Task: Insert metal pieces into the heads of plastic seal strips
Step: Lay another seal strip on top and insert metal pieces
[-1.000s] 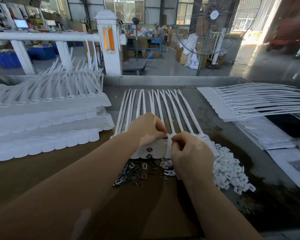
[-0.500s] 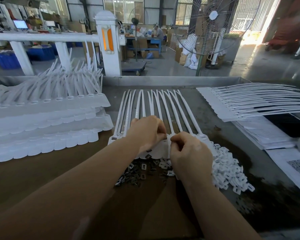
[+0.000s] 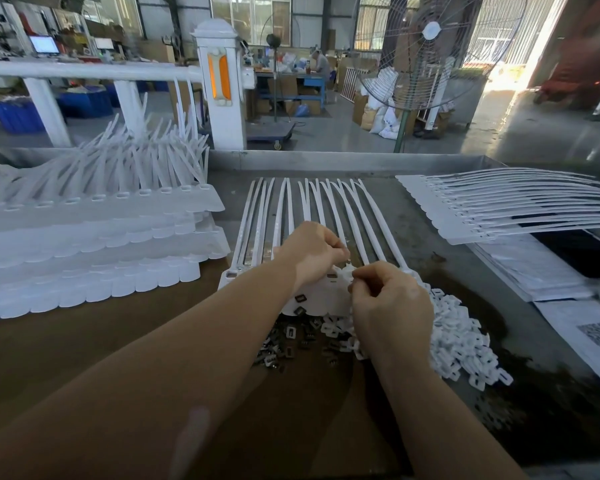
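I see the sheet of plastic seal strips (image 3: 302,216) lying flat at the centre of the table (image 3: 378,168), tails pointing away, heads toward me. My left hand (image 3: 312,252) rests over the row of heads with fingers curled, thumb and forefinger pinching at one head near the middle of the row. My right hand (image 3: 390,303) sits just beside it, fingers curled and pinching a small white part at the same head; I cannot tell whether a metal piece is between the fingertips. The loose metal pieces (image 3: 284,344) lie in a dark pile directly below the heads, touching a pile of white plastic clips (image 3: 465,344) to the right. Stacked strip sheets (image 3: 94,244) occupy the left, another fanned sheet (image 3: 499,209) the right.
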The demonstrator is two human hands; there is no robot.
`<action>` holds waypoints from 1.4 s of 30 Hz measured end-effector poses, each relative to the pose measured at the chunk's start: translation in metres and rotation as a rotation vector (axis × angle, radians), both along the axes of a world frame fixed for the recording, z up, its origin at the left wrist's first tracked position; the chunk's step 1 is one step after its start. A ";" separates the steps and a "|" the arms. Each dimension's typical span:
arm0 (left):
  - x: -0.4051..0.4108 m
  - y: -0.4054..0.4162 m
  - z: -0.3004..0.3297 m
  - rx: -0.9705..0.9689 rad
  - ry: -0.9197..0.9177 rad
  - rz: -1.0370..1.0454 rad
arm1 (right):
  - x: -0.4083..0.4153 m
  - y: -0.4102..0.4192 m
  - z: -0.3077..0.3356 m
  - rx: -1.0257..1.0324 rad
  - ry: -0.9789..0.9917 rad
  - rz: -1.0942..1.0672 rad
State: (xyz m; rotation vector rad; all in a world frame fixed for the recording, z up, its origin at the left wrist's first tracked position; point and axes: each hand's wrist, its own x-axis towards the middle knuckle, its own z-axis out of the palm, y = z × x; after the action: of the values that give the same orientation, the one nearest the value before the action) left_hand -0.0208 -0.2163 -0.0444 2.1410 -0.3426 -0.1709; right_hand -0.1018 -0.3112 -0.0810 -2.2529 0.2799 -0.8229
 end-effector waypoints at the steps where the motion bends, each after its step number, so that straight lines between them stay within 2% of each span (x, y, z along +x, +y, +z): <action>1: 0.000 -0.003 0.000 0.007 0.000 0.010 | 0.001 -0.001 0.000 0.017 -0.007 -0.010; 6: 0.004 -0.013 -0.008 0.103 0.024 0.075 | 0.003 -0.004 -0.001 0.101 -0.016 -0.013; 10: 0.005 -0.017 -0.013 0.249 0.009 0.129 | 0.003 -0.005 -0.002 0.103 -0.011 0.006; 22: 0.005 -0.015 0.000 0.201 0.139 0.086 | 0.004 -0.004 -0.003 0.078 -0.012 -0.011; 26: 0.003 -0.007 0.003 0.087 0.119 0.072 | 0.003 -0.004 -0.002 0.078 -0.011 -0.018; 33: 0.001 0.014 0.005 0.005 0.068 0.067 | 0.002 -0.003 -0.001 0.081 -0.004 -0.011; 38: -0.003 0.030 0.003 0.073 -0.048 0.044 | 0.003 -0.003 0.000 0.071 -0.009 -0.007; 42: -0.014 0.027 0.001 0.241 -0.183 -0.085 | 0.003 -0.004 -0.001 0.065 -0.010 -0.010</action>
State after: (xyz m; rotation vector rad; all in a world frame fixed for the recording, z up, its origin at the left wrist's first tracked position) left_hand -0.0347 -0.1894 -0.0439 2.3889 -0.5430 -0.0665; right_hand -0.0986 -0.3148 -0.0821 -2.1875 0.3089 -0.8183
